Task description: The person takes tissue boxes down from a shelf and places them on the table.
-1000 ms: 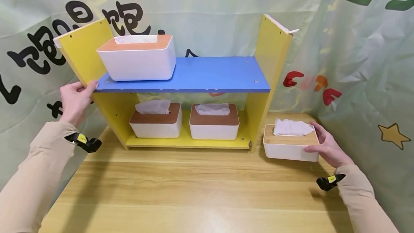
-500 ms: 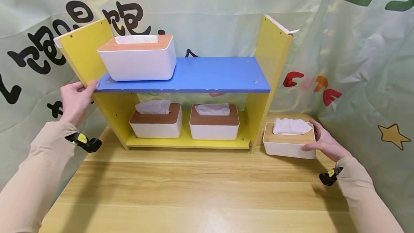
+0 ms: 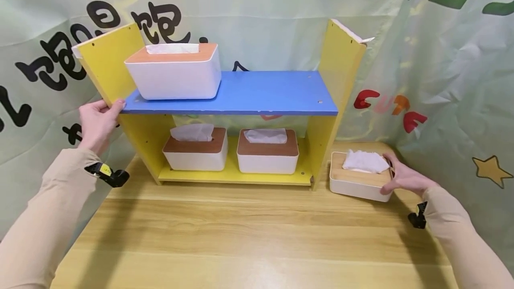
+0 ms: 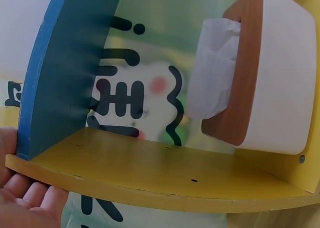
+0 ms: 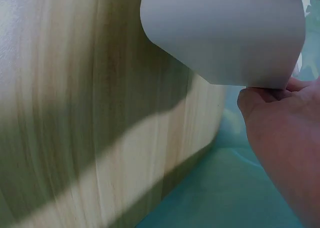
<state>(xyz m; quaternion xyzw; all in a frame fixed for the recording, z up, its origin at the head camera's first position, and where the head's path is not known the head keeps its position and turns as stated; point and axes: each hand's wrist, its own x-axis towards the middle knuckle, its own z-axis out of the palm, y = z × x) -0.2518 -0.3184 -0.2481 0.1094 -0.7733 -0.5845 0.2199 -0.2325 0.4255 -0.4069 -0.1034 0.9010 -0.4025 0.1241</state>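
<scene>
At the left, my left hand (image 3: pixel 97 125) grips the yellow side panel of the shelf unit (image 3: pixel 105 63) where the blue board (image 3: pixel 273 90) meets it. In the left wrist view, fingers (image 4: pixel 50 200) wrap the panel's edge. My right hand (image 3: pixel 411 177) holds the right end of a white tissue box (image 3: pixel 355 187) with a light wood lid, on the right of the shelf unit. The right wrist view shows the box's white side (image 5: pixel 230 37) above the table, with the hand (image 5: pixel 287 123) at its end. Whether its base fully touches the table is unclear.
A larger-looking tissue box (image 3: pixel 176 79) stands on the blue board's left part. Below it, two tissue boxes, one left (image 3: pixel 196 161) and one right (image 3: pixel 267 164), sit on the yellow bottom board. A printed curtain (image 3: pixel 449 79) hangs behind and beside the wooden table (image 3: pixel 257 231).
The right hand's tissue box shifts slightly and turns, its right end now nearer the front. My right wrist has rotated. The left hand keeps its grip on the shelf unit.
</scene>
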